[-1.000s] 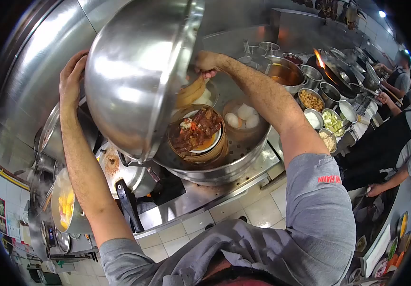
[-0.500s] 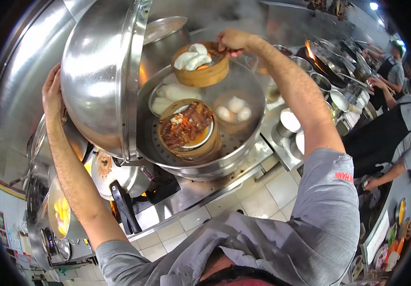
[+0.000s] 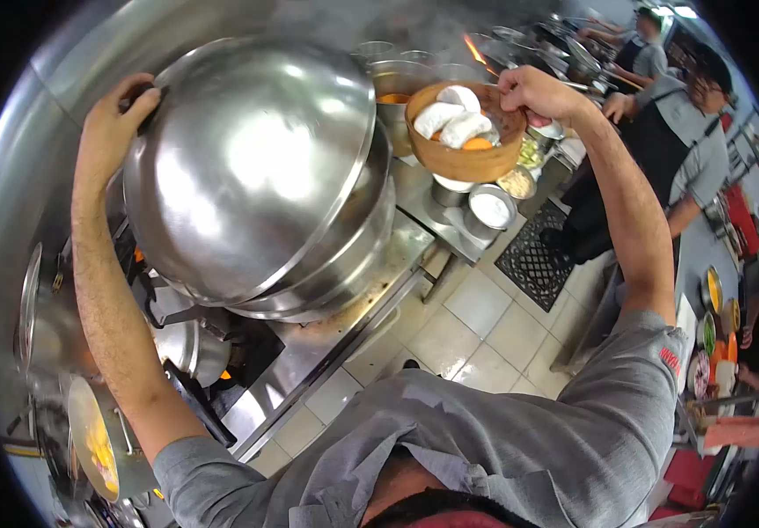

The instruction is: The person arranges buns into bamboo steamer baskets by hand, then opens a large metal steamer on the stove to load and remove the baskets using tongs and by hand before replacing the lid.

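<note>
The bamboo basket (image 3: pixel 458 163) with white pieces (image 3: pixel 465 129) was held up near the metal containers (image 3: pixel 491 209), its rim being pinched by the right hand (image 3: pixel 535 94) — the arm stretched forward, slightly bent. It was located just left of this hand, well apart from the left hand (image 3: pixel 118 119), by which the domed lid (image 3: pixel 252 176) was gripped.

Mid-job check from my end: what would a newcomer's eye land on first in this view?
Probably the big shiny domed lid, left of centre over a wide metal pan, with the left hand at its left side. Next, right of it, the round wooden basket of white and orange pieces, its rim held in the right hand. Then the orange flame at the top, beyond the basket.
</note>
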The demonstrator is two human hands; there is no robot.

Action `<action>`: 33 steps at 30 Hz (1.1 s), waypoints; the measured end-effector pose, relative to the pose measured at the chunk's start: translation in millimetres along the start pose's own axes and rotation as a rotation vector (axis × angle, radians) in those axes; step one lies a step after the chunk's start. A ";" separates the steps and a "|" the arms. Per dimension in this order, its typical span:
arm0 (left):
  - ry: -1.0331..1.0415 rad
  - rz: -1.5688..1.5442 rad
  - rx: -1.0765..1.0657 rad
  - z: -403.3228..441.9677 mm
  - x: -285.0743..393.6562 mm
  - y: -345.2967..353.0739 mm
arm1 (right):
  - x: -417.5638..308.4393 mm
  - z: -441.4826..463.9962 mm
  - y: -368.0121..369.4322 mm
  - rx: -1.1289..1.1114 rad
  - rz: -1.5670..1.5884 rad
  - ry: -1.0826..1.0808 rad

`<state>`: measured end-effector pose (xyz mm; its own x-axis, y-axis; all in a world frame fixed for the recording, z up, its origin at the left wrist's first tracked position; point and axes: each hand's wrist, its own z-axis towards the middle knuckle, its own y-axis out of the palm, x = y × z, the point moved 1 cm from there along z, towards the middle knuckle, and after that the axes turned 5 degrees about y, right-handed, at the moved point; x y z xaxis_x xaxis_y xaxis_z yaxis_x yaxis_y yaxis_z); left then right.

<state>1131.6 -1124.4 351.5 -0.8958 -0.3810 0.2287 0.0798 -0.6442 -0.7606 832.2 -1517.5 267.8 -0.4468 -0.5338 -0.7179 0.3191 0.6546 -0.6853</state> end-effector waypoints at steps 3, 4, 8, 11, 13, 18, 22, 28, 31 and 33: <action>0.072 0.031 -0.093 10.9 9.9 35.6 | 31.5 -42.9 2.3 0.035 -0.052 0.072; 0.081 0.096 -0.138 13.6 12.3 46.8 | 38.1 -57.7 6.7 0.021 -0.013 0.090; 0.102 0.250 -0.220 28.6 5.6 64.1 | 71.1 -106.4 29.8 0.025 0.023 0.127; 0.072 0.130 0.021 3.2 69.8 59.6 | 90.7 -139.5 55.9 0.026 0.115 0.141; 0.054 -0.441 0.136 -44.1 146.7 65.9 | 93.9 -164.5 77.0 0.049 0.150 0.193; -0.130 -1.058 -0.301 -196.4 204.4 184.8 | 94.0 -228.4 140.0 0.196 0.259 0.286; -0.643 -1.669 -0.782 -291.3 206.5 238.4 | 100.6 -279.4 197.4 0.300 0.273 0.377; -0.712 -1.812 -1.071 -373.8 211.3 216.6 | 87.3 -357.1 274.6 0.393 0.281 0.497; -0.746 -1.800 -1.141 -402.3 208.9 192.9 | 78.4 -393.7 301.6 0.412 0.276 0.584; -0.706 -1.789 -1.212 -418.6 207.7 187.0 | 74.1 -415.2 314.2 0.409 0.272 0.619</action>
<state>777.4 -1046.4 2.4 0.5389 -0.3358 0.7725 -0.8232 -0.0157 0.5675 552.4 -1129.1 50.0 -0.6544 0.0906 -0.7507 0.7125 0.4062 -0.5721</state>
